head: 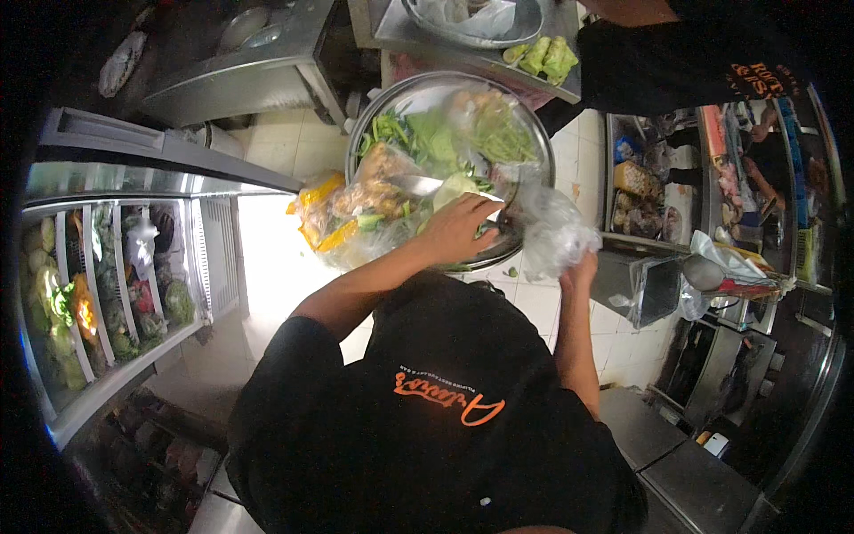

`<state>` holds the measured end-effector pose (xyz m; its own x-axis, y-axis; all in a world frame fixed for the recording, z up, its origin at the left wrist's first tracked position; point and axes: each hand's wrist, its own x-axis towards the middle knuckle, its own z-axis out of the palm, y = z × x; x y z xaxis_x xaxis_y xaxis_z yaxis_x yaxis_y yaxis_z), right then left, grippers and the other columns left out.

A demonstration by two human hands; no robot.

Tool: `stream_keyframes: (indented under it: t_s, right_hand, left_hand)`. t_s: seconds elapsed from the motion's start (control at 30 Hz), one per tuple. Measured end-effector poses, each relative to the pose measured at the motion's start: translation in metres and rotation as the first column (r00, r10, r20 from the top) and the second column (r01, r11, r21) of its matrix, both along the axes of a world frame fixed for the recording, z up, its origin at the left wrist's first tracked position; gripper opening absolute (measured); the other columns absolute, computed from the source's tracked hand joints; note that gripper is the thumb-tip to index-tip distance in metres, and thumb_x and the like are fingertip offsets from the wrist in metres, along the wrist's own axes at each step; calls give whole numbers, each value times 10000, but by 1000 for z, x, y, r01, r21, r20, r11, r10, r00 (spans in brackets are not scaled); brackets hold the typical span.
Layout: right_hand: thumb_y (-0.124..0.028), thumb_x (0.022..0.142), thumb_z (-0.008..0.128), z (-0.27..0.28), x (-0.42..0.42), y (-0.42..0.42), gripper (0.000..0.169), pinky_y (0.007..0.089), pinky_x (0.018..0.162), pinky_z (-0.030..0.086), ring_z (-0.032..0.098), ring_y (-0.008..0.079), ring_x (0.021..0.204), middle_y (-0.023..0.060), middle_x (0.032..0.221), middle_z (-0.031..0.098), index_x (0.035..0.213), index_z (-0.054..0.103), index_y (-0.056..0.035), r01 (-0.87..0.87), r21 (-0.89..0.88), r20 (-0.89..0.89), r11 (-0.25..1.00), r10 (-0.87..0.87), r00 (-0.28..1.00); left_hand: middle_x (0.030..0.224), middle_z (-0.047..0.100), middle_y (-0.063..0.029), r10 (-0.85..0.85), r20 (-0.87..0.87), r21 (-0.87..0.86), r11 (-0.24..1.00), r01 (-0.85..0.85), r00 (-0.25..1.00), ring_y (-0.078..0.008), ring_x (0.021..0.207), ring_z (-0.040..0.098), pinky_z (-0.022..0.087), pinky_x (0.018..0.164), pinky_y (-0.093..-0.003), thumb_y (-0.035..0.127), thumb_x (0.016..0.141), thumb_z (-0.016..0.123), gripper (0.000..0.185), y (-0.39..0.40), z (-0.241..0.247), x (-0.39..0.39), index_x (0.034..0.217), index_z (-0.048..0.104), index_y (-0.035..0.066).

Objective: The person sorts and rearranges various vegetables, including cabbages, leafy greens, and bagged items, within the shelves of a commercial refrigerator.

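A large round metal basin (548, 143) stands before me, heaped with leafy greens (427, 133) and bagged produce. My left hand (460, 228) reaches over its near side, palm down, thumb apart from the fingers. Just beyond the knuckles lies a pale green vegetable piece (457, 190); the underside of the hand is hidden. A shiny flat blade-like piece (419, 185) shows beside it. At the basin's right, my right hand (579, 270) grips a crumpled clear plastic bag (557, 233). Clear bags with brownish food (373, 193) and yellow-printed plastic (317, 193) bulge over the left rim.
An open lit refrigerator (120, 287) with vegetables on racks stands at left. Behind the basin, a metal table (454, 67) bears a bowl (494, 41) and green vegetables (550, 59). Another person's dark sleeve (640, 67) is at upper right. Shelves with bagged goods (640, 187) stand right.
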<state>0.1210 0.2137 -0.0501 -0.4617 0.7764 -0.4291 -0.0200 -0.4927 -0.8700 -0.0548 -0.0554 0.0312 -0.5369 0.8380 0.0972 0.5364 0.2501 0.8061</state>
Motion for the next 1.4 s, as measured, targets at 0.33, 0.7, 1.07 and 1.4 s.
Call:
stream_keyframes:
  t_s: [0.33,0.7,1.07,1.4]
  right_hand:
    - [-123,874,517,0,52,-31,269,375,741,511,594,242,879,104,1020,582,1129,497,-37,-60,-123,70,991,69,995]
    - [-63,885,411,21,8,-45,252,336,736,506,601,218,854,103,995,596,1110,511,-9,-217,-36,195,976,220,956]
    - [-167,909,450,40,17,-46,283,354,758,504,601,236,876,125,996,594,1122,501,14,-197,-53,203,979,204,958]
    - [-150,906,440,36,21,-49,295,348,763,488,591,233,878,125,1010,591,1131,499,31,-156,-45,335,987,162,928]
  left_hand:
    - [1187,465,-135,-304,-245,-376,905,199,920,-313,1112,402,313,959,-454,352,771,600,459,-28,-80,24,1160,541,117]
    - [948,614,-126,224,89,-5,975,-224,971,-285,864,579,455,772,-368,257,818,569,234,-4,-88,7,926,623,57]
    - [745,594,-111,562,635,23,672,-741,530,-231,689,544,412,662,-296,205,824,579,205,3,-78,-57,822,589,0]
    - [820,609,-147,683,370,-110,706,-700,631,-274,744,584,435,683,-358,328,782,627,327,20,-95,-102,842,598,8]
